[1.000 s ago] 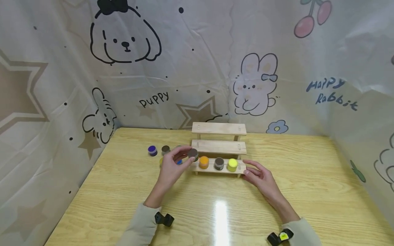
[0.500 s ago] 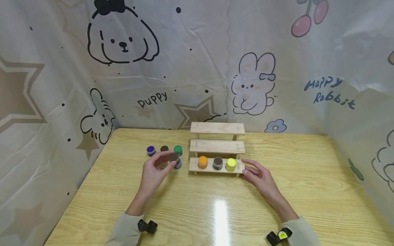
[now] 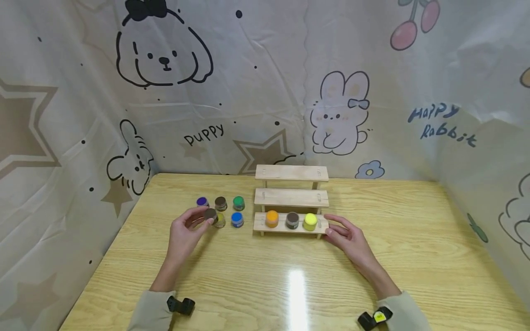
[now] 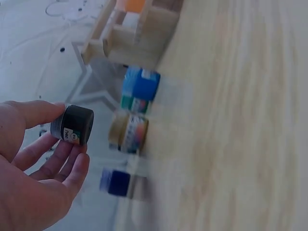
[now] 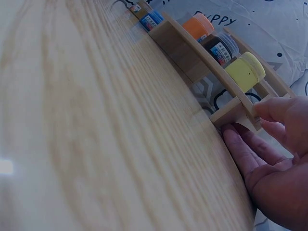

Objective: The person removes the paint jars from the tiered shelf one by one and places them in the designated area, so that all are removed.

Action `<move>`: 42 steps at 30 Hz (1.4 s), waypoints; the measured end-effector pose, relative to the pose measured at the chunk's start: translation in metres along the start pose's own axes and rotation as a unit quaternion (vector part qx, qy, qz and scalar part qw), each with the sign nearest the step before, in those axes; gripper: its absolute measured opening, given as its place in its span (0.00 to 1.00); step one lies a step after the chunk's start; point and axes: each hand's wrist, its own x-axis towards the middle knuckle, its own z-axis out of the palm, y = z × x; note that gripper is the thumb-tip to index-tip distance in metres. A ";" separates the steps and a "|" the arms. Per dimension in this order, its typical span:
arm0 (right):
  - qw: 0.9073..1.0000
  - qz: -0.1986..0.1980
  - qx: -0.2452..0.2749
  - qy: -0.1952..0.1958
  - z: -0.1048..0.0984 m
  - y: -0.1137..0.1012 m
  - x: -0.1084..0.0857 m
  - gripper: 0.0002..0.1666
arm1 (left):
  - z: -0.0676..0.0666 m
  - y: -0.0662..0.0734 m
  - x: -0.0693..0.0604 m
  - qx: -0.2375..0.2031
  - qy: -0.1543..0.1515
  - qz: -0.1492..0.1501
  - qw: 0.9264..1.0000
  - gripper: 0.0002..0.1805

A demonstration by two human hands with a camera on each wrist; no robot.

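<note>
My left hand [image 3: 185,234] pinches a dark jar [image 3: 210,214] between thumb and fingers, beside an olive-yellow jar [image 3: 220,220]. In the left wrist view the dark jar [image 4: 73,125] is held clear of the others. My right hand [image 3: 353,243] holds the right end of the lowest step of a wooden three-step rack [image 3: 291,197]; the right wrist view shows its thumb on the board's edge and its fingers underneath. On that step stand an orange jar [image 3: 272,219], a dark brown jar [image 3: 292,220] and a yellow jar [image 3: 310,222].
Left of the rack on the table [image 3: 265,276] stand a purple jar [image 3: 202,202], another dark jar [image 3: 221,203], a green jar [image 3: 238,202] and a blue jar [image 3: 237,219]. A printed curtain [image 3: 265,92] hangs behind the table.
My left hand has moved left from the rack's lowest step to the loose jars, carrying the dark jar. My right hand has stayed at the rack's right end.
</note>
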 end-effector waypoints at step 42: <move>1.000 0.003 -0.010 0.001 0.000 -0.001 0.000 0.31 | -0.031 -0.028 0.011 0.046 -0.020 -0.119 0.992 0.24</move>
